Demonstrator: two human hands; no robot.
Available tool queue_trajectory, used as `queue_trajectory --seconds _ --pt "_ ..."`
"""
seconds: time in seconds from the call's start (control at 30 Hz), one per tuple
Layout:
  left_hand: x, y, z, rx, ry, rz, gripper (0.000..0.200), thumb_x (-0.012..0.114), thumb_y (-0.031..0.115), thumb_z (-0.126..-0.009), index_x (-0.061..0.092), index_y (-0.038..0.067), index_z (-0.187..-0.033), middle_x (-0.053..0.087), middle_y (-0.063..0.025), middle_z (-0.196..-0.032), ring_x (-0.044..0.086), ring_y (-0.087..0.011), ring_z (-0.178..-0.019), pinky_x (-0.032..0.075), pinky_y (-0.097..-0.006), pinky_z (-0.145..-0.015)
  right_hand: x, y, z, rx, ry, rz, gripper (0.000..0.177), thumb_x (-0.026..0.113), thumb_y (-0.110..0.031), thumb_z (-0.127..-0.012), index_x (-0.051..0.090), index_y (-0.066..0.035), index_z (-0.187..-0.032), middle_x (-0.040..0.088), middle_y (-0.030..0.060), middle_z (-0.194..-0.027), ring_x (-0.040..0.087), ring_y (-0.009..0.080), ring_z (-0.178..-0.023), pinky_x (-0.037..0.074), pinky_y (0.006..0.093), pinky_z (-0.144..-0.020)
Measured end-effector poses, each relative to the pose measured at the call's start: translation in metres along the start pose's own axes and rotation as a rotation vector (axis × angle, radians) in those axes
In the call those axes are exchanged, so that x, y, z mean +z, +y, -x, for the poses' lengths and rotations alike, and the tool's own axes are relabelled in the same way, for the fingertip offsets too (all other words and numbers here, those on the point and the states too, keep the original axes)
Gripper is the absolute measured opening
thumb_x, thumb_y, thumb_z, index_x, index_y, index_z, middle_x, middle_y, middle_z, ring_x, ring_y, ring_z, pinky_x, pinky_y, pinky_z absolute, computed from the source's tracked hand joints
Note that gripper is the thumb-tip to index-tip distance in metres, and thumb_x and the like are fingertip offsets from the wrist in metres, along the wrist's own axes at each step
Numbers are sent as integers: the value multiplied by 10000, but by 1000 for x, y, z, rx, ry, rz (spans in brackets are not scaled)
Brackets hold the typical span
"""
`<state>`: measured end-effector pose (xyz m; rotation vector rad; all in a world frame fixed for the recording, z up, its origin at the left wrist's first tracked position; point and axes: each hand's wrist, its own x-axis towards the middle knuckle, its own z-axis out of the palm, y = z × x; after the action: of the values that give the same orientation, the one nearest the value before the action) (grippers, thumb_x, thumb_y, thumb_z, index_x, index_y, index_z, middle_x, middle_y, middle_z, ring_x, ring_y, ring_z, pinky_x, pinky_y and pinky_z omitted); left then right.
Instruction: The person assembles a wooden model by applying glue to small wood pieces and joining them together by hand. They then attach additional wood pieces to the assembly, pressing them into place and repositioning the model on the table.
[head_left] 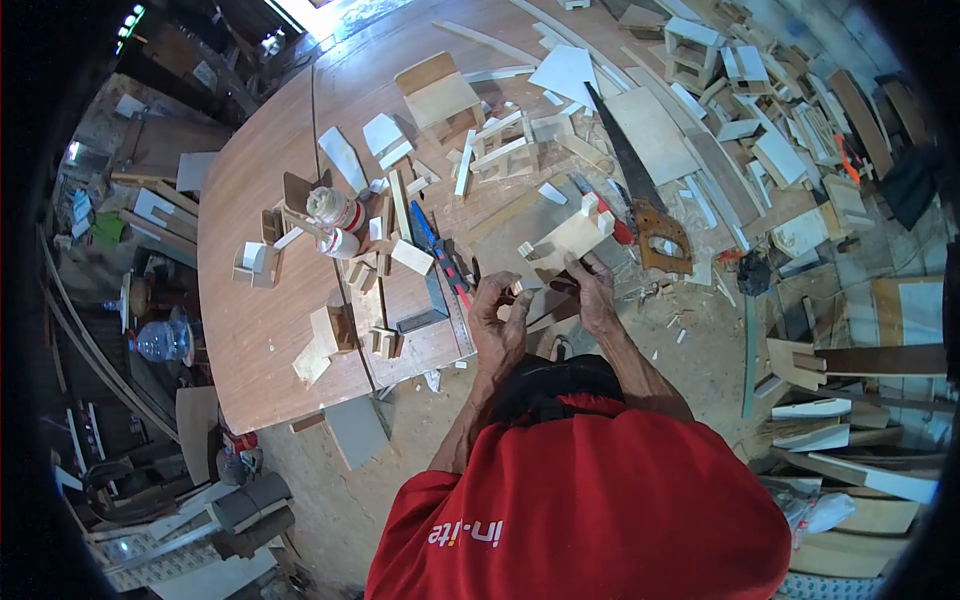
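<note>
In the head view my left hand (500, 312) is closed, its thumb and fingers pinched together at the table's near edge. My right hand (594, 295) faces it with curled fingers. I cannot make out what the two pinches hold. A small brown panel (546, 312) shows between the hands. Right at my right fingertips is a pale wooden assembly (572, 236) with small upright blocks at its ends. To its right, a handsaw (660, 235) with a wooden handle lies with its blade pointing away. Left of my left hand are a blue and red tool (436, 248) and a grey-blue block (422, 315).
Two glue jars (336, 212) stand on the brown table (260, 330) among wood offcuts. Several small wooden chair-like pieces (436, 92) lie farther back. Scrap wood is heaped on the right (780, 150). A water bottle (165, 340) is at the left.
</note>
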<state>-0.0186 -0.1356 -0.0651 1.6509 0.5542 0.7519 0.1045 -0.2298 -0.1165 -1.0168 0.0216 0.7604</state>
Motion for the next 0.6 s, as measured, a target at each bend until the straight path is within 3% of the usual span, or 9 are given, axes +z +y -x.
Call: queue_trajectory --seconds 0.17,0.23,0.6 --pt "-2 5 1 15 -42 -57 225 631 -55 -809 590 18 -1017 544 -14 -988 502 -94 -873 418 -235 -755 8 -1 5 -121 -5 89 197 599 -186 -909 616 -21 -1014 606 7 -868 586 78 -734 544 249 -659" --pt "-2 6 0 16 3 -27 230 657 -41 -788 599 -2 -1007 563 -83 -954 523 -151 -850 443 -264 -736 12 -6 10 -151 8 89 201 591 -190 -913 611 -14 -1009 603 8 -875 582 77 -751 536 244 -649" --pt "9 1 -7 74 0 -209 228 661 -27 -796 617 -5 -1019 596 -99 -972 557 -172 -873 470 -278 -748 12 -2 8 -180 -9 145 246 590 -214 -916 609 5 -1025 611 37 -910 558 85 -806 492 246 -689"
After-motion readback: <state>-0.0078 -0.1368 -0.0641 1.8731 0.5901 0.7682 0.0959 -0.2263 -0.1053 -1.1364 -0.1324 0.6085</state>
